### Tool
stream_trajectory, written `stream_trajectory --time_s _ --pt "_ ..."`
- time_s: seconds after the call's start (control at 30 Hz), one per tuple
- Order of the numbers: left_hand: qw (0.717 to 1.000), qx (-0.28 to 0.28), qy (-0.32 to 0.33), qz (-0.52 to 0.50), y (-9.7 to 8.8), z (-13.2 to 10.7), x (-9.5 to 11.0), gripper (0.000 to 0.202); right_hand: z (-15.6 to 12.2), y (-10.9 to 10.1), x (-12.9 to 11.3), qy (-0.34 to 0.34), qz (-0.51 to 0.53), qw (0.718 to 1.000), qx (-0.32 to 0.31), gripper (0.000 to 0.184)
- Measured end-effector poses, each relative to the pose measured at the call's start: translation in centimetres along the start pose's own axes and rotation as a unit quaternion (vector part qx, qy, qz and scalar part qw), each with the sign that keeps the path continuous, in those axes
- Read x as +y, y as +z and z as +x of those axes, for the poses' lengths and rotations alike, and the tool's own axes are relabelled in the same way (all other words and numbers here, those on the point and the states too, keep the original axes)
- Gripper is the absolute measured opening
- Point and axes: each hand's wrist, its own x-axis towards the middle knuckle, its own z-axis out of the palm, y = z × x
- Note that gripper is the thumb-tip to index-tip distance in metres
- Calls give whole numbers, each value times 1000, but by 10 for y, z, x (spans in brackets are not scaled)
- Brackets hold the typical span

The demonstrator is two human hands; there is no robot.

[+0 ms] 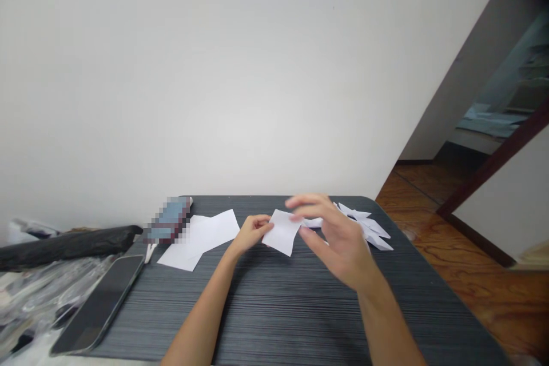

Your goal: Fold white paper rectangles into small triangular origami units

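Note:
My left hand (253,233) pinches the left edge of a small white sheet of paper (281,233), held a little above the dark table (274,309). Close to the sheet's right edge, my right hand (337,237) is raised with thumb and fingers apart and slightly blurred. Whether its fingertips touch the paper is unclear. Behind and to the right of that hand lie several folded white paper pieces (373,229), partly covered by it. Flat white sheets (206,240) overlap on the table to the left of my left hand.
A phone (103,303) lies at the table's left edge. A pixelated device (171,220) with a white cable (150,251) rests beside the flat sheets. Plastic bags (43,291) and a long black bundle (72,246) are on the left. A white wall (257,80) stands behind the table.

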Motion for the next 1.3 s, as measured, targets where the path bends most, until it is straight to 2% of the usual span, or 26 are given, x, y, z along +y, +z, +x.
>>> stream_trajectory --time_s 0.07,0.13,0.23,0.33,0.4,0.47,0.6,0.7,0.83,1.03,1.3 --pt "1000 -10 4 10 0 0 -1 26 13 1 9 30 -74 996 -26 38" --pt "1000 5 5 18 0 2 -5 26 17 9 32 82 -126 987 -52 44" --pt "997 70 3 30 -1 6 -15 27 12 24 68 126 -90 987 -34 28" --pt "995 95 -31 30 0 10 -22 30 4 32 84 137 -69 988 26 24" --pt "993 100 -53 12 2 10 -23 32 1 34 85 118 -60 991 25 26" --pt "991 113 -60 -28 3 10 -23 31 -1 36 83 79 -62 995 -21 29" --pt "984 112 -65 -125 6 10 -20 30 -3 37 79 25 -160 982 -95 40" --pt "980 89 -74 -162 8 9 -20 29 -4 37 77 24 -254 962 -97 44" --pt "977 78 -84 -180 13 7 -18 30 -5 42 76 10 -311 947 -82 45" --pt "977 82 -89 -176 20 7 -14 26 -8 50 84 12 -333 939 -80 50" --pt "973 107 -95 -180 15 8 -15 23 -9 43 85 -21 -298 948 -106 49"
